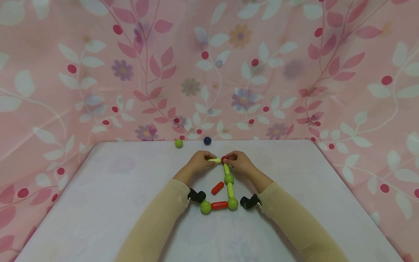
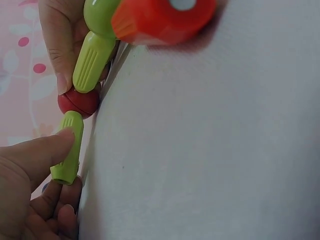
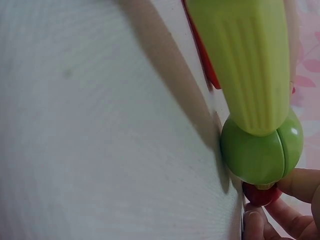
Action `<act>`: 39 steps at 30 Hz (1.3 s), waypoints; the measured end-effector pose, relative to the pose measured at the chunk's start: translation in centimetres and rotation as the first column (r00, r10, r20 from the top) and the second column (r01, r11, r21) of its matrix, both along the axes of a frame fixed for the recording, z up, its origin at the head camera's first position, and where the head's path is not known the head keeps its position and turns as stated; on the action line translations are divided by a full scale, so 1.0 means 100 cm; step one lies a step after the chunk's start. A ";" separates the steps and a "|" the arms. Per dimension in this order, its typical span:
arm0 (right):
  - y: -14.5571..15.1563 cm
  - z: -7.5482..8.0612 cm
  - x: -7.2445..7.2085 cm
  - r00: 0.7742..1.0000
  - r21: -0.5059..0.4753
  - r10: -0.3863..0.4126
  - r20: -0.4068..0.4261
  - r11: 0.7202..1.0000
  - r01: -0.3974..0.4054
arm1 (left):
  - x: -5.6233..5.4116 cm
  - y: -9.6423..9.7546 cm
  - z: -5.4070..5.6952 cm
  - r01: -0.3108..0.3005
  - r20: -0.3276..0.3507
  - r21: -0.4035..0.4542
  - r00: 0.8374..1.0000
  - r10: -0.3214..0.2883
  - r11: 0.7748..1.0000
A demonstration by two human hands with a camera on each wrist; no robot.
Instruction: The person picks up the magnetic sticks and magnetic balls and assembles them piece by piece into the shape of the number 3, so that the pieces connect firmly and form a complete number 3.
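Observation:
My left hand (image 1: 201, 162) pinches a yellow-green rod (image 2: 69, 150) between thumb and fingers, its inner end against a dark red ball (image 2: 79, 103). That ball is held by the right hand (image 1: 241, 162), thumb and fingertips around it. From the ball a chain runs toward me: a yellow-green rod (image 1: 227, 169), a green ball (image 1: 229, 179), another yellow-green rod (image 1: 230, 191), a green corner ball (image 1: 232, 203), then a red rod (image 1: 219, 206) leading left to a green ball (image 1: 206, 207). In the right wrist view, a green ball (image 3: 260, 150) partly covers the red one.
A loose red rod (image 1: 217, 188) lies inside the bent chain. Toward the table's back edge sit a green ball (image 1: 178, 143) and a dark blue ball (image 1: 207, 140). Black wrist cameras (image 1: 197, 195) hang close to the chain's near end. Behind the white table (image 1: 131, 174) hangs a flowered pink cloth (image 1: 183, 72).

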State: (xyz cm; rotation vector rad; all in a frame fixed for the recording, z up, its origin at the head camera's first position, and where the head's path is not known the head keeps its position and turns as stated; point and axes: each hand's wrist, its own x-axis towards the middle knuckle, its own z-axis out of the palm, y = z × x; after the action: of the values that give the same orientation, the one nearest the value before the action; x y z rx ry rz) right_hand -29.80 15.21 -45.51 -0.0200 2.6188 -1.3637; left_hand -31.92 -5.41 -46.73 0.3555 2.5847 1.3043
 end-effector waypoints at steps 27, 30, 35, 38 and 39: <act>0.011 -0.002 -0.002 0.999 -0.030 -0.025 0.019 0.999 0.026 | -0.017 0.007 0.004 -0.161 -0.007 0.147 0.986 0.164 0.976; 0.009 -0.001 -0.001 0.999 -0.039 -0.025 0.024 0.999 0.026 | -0.025 0.007 0.001 -0.251 -0.037 0.191 0.964 0.262 0.949; 0.007 -0.002 0.000 1.000 -0.039 -0.018 0.018 0.999 0.018 | -0.038 0.007 -0.006 -0.324 -0.072 0.239 0.934 0.350 0.915; 0.006 -0.003 0.001 0.999 -0.030 -0.021 0.025 0.999 0.022 | -0.043 0.009 -0.011 -0.332 -0.095 0.248 0.927 0.364 0.910; 0.005 -0.003 0.002 0.999 -0.027 -0.022 0.027 0.999 0.023 | -0.046 0.009 -0.013 -0.331 -0.107 0.248 0.925 0.365 0.911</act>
State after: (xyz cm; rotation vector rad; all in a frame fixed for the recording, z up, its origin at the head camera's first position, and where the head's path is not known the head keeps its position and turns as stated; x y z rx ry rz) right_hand -29.61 15.75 -45.83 0.0237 2.5862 -1.3972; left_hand -36.48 -4.47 -47.98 0.0228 2.7201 1.7647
